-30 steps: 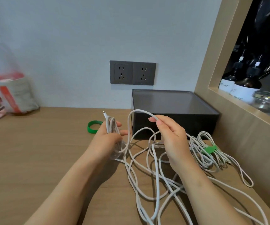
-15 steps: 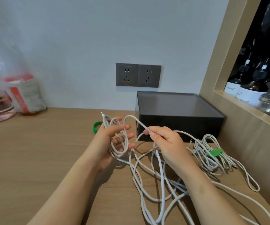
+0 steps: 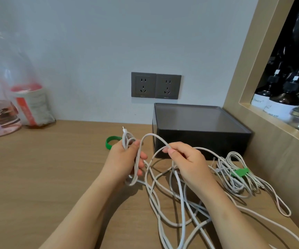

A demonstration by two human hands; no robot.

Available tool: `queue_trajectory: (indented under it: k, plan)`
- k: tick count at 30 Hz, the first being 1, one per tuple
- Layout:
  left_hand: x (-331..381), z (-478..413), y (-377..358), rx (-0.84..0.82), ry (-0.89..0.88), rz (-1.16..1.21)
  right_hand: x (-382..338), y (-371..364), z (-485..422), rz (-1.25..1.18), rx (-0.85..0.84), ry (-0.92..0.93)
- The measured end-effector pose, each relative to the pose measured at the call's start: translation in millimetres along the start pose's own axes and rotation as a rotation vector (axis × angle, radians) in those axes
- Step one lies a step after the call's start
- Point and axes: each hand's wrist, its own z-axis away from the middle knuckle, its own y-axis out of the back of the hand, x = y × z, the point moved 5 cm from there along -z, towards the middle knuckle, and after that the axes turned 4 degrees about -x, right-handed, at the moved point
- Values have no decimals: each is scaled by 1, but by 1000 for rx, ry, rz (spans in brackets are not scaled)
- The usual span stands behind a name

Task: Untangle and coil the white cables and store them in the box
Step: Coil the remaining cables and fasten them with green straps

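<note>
I'm mid-coil: my left hand (image 3: 125, 159) curls round the wound loops (image 3: 127, 140), right hand (image 3: 188, 164) pinches the white cable (image 3: 151, 134), which next needs looping onto them.

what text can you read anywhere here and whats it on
"Master": white label of the left bottle on the shelf.
"LIQUID SOAP": foot of the label on the next bottle, small and partly cut off; the script above it is too small to read.
Red and white pack: print too blurred to read.
Sockets: tiny marks at the lower edge, too small to read.
</note>
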Motion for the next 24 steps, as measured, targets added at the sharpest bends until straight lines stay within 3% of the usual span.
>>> queue_trajectory:
  k: [12,15,24]
  plan:
    - [0,16,-31,-333,41,-179,-10,-2,4,223,91,71]
    - [-2,18,-35,-372,27,-184,-14,-2,6,316,151,69]
    - [3,22,-42,-448,-21,-257,-11,6,7,274,356,22]
